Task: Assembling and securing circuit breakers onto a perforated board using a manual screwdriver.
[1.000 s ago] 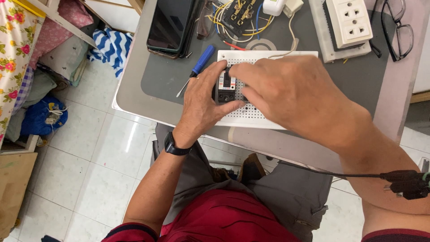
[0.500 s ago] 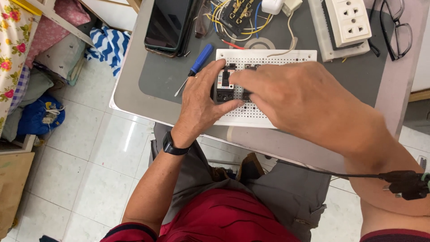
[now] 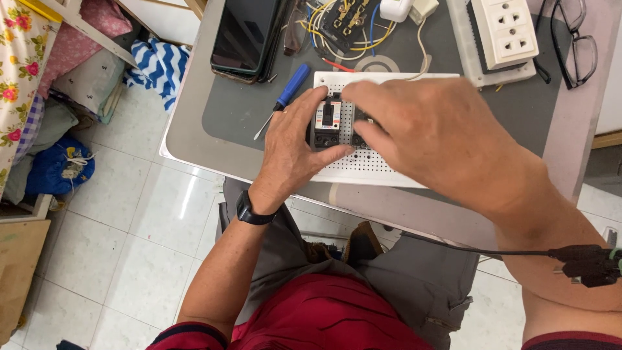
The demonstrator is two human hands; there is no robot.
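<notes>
A small black circuit breaker point(image 3: 328, 120) with a white label stands on a white perforated board point(image 3: 366, 167) at the table's near side. My left hand point(image 3: 291, 148) grips the breaker from its left side, thumb under it and fingers over its top. My right hand point(image 3: 431, 133) reaches in from the right, its fingertips touching the breaker's right side and a second black part that it mostly hides. I wear a black watch point(image 3: 251, 212) on the left wrist.
A blue-handled screwdriver point(image 3: 285, 95) lies left of the board. Behind are a black phone point(image 3: 243, 35), a tangle of coloured wires point(image 3: 343, 26), a white socket block point(image 3: 504, 32) and glasses point(image 3: 573, 45). A black plug point(image 3: 586, 264) hangs near my right elbow. Clothes lie on the tiled floor.
The view has shifted slightly. My right hand's fingers have moved a little lower over the breaker's right side; my left hand keeps its grip.
</notes>
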